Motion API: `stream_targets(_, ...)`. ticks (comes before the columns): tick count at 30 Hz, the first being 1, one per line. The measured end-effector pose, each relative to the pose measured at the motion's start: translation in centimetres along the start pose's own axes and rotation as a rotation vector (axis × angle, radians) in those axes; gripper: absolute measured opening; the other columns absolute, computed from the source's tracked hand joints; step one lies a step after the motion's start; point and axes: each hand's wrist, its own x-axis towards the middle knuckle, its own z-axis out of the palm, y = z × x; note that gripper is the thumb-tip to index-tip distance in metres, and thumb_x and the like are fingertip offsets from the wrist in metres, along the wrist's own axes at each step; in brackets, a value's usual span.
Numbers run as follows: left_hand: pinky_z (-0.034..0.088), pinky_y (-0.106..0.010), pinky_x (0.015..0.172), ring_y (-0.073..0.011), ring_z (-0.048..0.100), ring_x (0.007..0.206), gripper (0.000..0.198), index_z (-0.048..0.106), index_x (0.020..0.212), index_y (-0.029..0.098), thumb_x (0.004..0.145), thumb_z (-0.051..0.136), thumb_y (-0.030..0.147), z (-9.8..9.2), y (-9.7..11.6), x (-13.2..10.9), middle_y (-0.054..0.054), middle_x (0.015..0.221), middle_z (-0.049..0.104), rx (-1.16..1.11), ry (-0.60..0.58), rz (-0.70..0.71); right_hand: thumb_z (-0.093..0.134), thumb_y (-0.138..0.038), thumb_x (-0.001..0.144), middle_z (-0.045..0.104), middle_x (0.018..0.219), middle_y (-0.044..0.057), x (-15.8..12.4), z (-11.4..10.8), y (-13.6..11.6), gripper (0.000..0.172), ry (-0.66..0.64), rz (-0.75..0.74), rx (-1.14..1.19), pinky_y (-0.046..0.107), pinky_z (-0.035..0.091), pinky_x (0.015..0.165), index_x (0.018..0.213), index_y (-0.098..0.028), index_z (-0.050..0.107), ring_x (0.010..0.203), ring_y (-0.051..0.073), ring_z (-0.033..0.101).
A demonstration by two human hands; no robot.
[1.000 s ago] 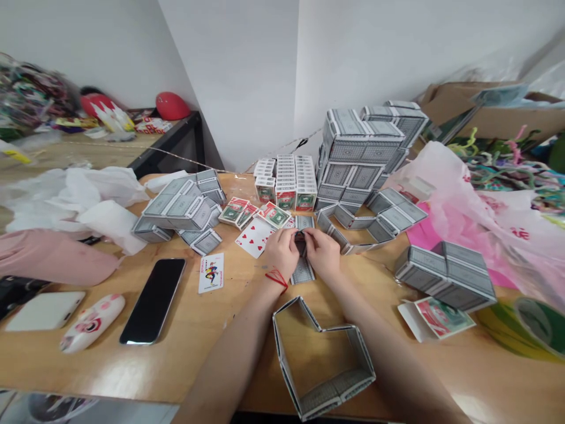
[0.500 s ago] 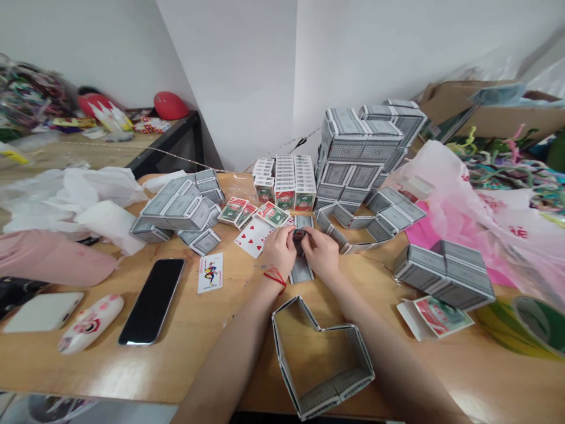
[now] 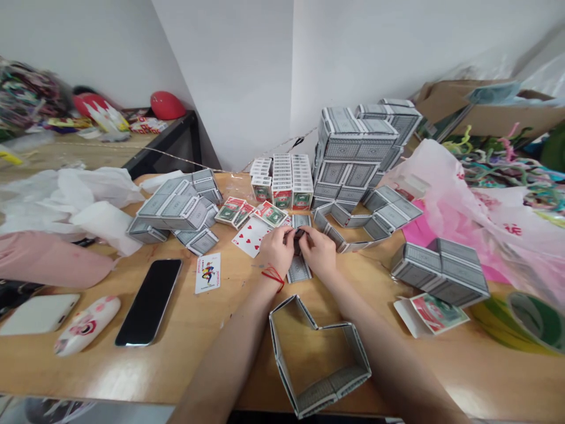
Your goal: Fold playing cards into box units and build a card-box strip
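My left hand (image 3: 278, 253), with a red string at the wrist, pinches a small dark piece (image 3: 299, 233) from the left. On its other side, the fingers of my right hand (image 3: 318, 252) are closed on the same piece; its kind is too small to make out. Below and behind the hands, grey-backed playing cards (image 3: 299, 270) lie on the table, partly covered. A heart-shaped frame of folded cards (image 3: 286, 371) stands between my forearms. Left of my left hand are a ten-like hearts card (image 3: 248, 237) and a joker card (image 3: 207, 273).
Card boxes (image 3: 282, 197) stand in rows at the back, beside a tall card-block stack (image 3: 348, 150). More card blocks (image 3: 174, 206) sit left, and others (image 3: 441, 271) right. A phone (image 3: 149, 302), a tape roll (image 3: 525, 321) and an opened card box (image 3: 435, 315) lie around.
The whole view shifts slightly left. My hands stay together over the cards, and the small dark piece between the fingertips appears slightly turned.
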Motion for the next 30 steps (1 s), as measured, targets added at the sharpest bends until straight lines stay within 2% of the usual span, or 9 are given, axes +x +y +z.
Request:
stream_targets(6,0.046,-0.031,0.069,-0.0168,0.061,0.075,0.02,0.061,0.094,0.021,0.083,0.045,0.016,-0.07,-0.36,-0.17,-0.004,0.088,0.068,0.031,-0.038,-0.005,0.043,-0.028,0.085,0.068,0.077,0.005,0.07,0.06,0.15,0.024,-0.011,0.012,0.046,0.027,0.048,0.067,0.094,-0.02,0.064,0.07,0.017,0.063)
stream_targets(12,0.047,-0.033,0.071,-0.0189,0.061,0.078,0.035,0.06,0.099,0.021,0.075,0.044,0.002,-0.22,-0.22,-0.25,-0.004,0.089,0.068,0.027,-0.068,-0.025,0.04,-0.022,0.085,0.068,0.076,0.006,-0.08,0.13,0.39,0.026,-0.029,-0.02,0.005,0.027,0.047,0.066,0.097,-0.018,0.063,0.068,0.017,0.062)
stream_targets(15,0.047,-0.033,0.072,-0.0189,0.062,0.078,0.036,0.06,0.1,0.021,0.075,0.043,0.002,-0.17,-0.21,-0.21,-0.004,0.09,0.068,0.025,-0.062,-0.028,0.039,-0.018,0.083,0.067,0.077,0.006,-0.09,-0.02,0.45,0.028,-0.048,-0.036,0.0,0.027,0.047,0.066,0.1,-0.018,0.061,0.069,0.017,0.062)
stream_targets(23,0.048,-0.031,0.071,-0.0168,0.062,0.076,0.018,0.062,0.092,0.02,0.082,0.047,0.017,0.0,-0.47,0.03,-0.004,0.087,0.068,-0.02,-0.006,-0.003,0.039,-0.014,0.08,0.067,0.08,0.006,0.0,-0.15,0.42,0.032,-0.073,-0.04,0.022,0.027,0.048,0.068,0.105,-0.018,0.059,0.072,0.017,0.062)
stream_targets(30,0.048,-0.034,0.073,-0.0187,0.061,0.08,0.039,0.06,0.099,0.022,0.072,0.043,0.0,-0.19,-0.51,-0.14,-0.004,0.09,0.067,-0.007,-0.055,-0.019,0.042,-0.018,0.08,0.068,0.082,0.006,-0.01,0.11,0.31,0.029,-0.055,-0.004,0.051,0.028,0.049,0.07,0.102,-0.018,0.061,0.074,0.017,0.063)
